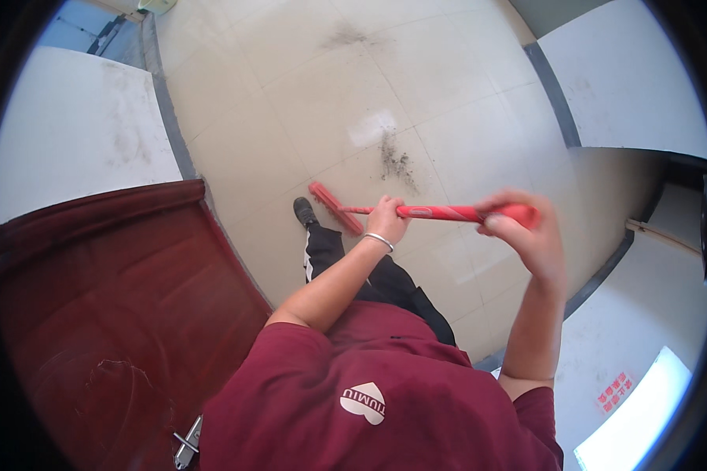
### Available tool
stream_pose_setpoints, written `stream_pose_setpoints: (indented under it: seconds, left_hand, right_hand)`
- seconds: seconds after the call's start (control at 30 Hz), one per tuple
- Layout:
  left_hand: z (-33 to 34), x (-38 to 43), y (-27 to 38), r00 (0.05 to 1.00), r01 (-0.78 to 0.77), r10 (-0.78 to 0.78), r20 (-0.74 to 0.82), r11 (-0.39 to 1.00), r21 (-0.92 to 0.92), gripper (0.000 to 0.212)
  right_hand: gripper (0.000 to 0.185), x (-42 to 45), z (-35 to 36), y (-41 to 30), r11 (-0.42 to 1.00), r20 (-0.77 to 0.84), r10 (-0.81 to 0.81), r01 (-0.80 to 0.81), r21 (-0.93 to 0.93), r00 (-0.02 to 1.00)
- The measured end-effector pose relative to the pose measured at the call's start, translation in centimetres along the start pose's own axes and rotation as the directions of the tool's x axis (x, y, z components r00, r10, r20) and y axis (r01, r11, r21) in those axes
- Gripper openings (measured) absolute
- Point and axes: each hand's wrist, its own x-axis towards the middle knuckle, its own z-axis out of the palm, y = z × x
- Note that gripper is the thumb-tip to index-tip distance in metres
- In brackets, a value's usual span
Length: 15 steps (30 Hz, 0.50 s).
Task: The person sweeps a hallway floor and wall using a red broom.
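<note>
A red long-handled broom (442,213) stretches across the view in front of my body. My left hand (387,221), with a silver bangle at its wrist, is wrapped around the lower part of the handle. At the handle's upper end, my right hand (524,235) curls its thumb and fingers about the grip; it looks slightly blurred. The broom head (334,206) rests at floor level beside my dark shoe (304,212). A scatter of dark dirt (396,162) lies on the tiles just beyond the broom head.
Pale floor tiles (306,112) run between white walls with grey skirting (174,126). A dark red wooden door (118,294) with a metal handle (188,443) stands at the left. Farther off is another dark smudge of dirt (353,38). Red writing marks the right wall (630,329).
</note>
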Motion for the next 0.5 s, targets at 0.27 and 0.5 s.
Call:
stream_pose_setpoints:
  seconds: [0.27,0.5]
  left_hand:
    - [-0.9,9.9,-4.2,0.955,-0.084,0.042,-0.292,0.987,-0.134,0.021]
    - [-5.9,15.1,-2.7,0.901,-0.286,0.192,-0.389,0.937,-0.202,0.02]
  right_hand:
    - [0.016,6.6,6.8,-1.4,0.955,0.023,-0.216,0.216,-0.201,0.976]
    - [0.02,6.3,9.8,-3.7,0.879,-0.031,-0.381,0.351,-0.324,0.924]
